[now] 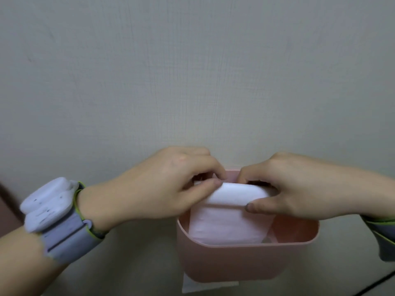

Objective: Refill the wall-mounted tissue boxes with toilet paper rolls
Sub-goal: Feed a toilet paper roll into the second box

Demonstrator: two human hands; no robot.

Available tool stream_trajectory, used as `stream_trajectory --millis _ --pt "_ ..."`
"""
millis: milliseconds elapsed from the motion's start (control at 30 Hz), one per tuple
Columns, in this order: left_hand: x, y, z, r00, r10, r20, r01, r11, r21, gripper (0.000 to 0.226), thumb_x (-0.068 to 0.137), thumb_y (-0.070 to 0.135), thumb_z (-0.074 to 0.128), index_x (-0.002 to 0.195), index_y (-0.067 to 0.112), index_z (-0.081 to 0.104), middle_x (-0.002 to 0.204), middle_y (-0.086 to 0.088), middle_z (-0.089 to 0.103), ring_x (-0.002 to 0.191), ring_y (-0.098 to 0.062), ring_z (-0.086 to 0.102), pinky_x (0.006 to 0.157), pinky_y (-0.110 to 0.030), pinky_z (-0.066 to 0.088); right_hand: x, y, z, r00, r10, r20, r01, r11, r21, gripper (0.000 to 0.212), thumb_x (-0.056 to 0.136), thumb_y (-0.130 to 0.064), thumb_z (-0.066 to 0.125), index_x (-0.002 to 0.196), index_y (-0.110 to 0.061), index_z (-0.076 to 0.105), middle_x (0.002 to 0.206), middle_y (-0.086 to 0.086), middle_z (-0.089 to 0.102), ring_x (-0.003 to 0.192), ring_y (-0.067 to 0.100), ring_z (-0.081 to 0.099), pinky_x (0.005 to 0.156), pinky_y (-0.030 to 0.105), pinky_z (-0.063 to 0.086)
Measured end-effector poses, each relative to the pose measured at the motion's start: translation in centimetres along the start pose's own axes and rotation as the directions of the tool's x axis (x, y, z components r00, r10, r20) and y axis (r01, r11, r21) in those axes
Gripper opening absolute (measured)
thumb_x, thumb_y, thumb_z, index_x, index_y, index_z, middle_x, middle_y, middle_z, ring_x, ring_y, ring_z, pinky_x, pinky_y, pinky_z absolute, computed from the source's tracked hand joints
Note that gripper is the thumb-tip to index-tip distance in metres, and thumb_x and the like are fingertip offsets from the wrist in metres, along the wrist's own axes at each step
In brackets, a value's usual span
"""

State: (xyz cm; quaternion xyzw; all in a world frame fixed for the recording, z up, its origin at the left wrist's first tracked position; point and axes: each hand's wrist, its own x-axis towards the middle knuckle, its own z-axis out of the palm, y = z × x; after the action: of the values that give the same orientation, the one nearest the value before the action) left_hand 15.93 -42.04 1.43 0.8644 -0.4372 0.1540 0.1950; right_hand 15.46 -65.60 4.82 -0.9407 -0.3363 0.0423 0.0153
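Note:
A pink wall-mounted tissue box (245, 263) hangs low on the grey wall, its top open. A white toilet paper roll (235, 195) is held over the box's opening, and a sheet of its paper hangs down inside the box. My left hand (162, 184) grips the roll's left end with thumb and fingers. My right hand (295, 189) grips the right end, thumb in front. A strip of white paper (205, 286) sticks out below the box's bottom.
The plain grey wall (192, 71) fills the view behind the box. A dark cable (378, 285) runs at the lower right corner. A brownish surface (6, 210) shows at the left edge.

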Motion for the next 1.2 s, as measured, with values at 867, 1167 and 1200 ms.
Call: stream_trajectory --millis 867,1167,1200 --pt "-1.7 -1.4 0.8 0.990 0.123 -0.070 -0.117 0.989 0.088 0.017 0.075 0.006 0.045 0.065 0.012 0.056 0.064 0.000 0.053 0.069 -0.023 0.053 0.067 -0.039 0.045 2.9 -0.5 4.7 0.930 -0.064 0.363 0.127 0.980 -0.152 0.020 0.083 -0.037 0.066 0.097 -0.027 0.054 0.105 -0.002 0.063 0.095 0.022 0.056 0.070 0.029 0.037" --pt "-3.4 -0.4 2.7 0.946 -0.116 -0.303 0.106 0.993 -0.049 0.021 0.093 0.009 0.046 0.097 0.005 0.067 0.100 -0.002 0.066 0.098 -0.022 0.063 0.083 -0.039 0.050 2.0 1.6 3.6 0.979 -0.201 0.017 0.201 0.980 0.012 0.027 0.088 -0.041 0.060 0.114 -0.034 0.057 0.106 -0.019 0.067 0.097 0.003 0.060 0.087 0.027 0.049" --pt "-3.6 -0.2 3.0 0.933 -0.155 -0.324 0.133 0.987 -0.089 0.022 0.095 0.012 0.046 0.099 0.006 0.067 0.102 -0.001 0.066 0.100 -0.021 0.063 0.085 -0.039 0.050 1.9 1.7 3.6 0.978 -0.207 -0.019 0.208 0.977 0.042 0.025 0.089 -0.040 0.059 0.113 -0.034 0.058 0.105 -0.020 0.067 0.096 0.001 0.061 0.087 0.026 0.049"
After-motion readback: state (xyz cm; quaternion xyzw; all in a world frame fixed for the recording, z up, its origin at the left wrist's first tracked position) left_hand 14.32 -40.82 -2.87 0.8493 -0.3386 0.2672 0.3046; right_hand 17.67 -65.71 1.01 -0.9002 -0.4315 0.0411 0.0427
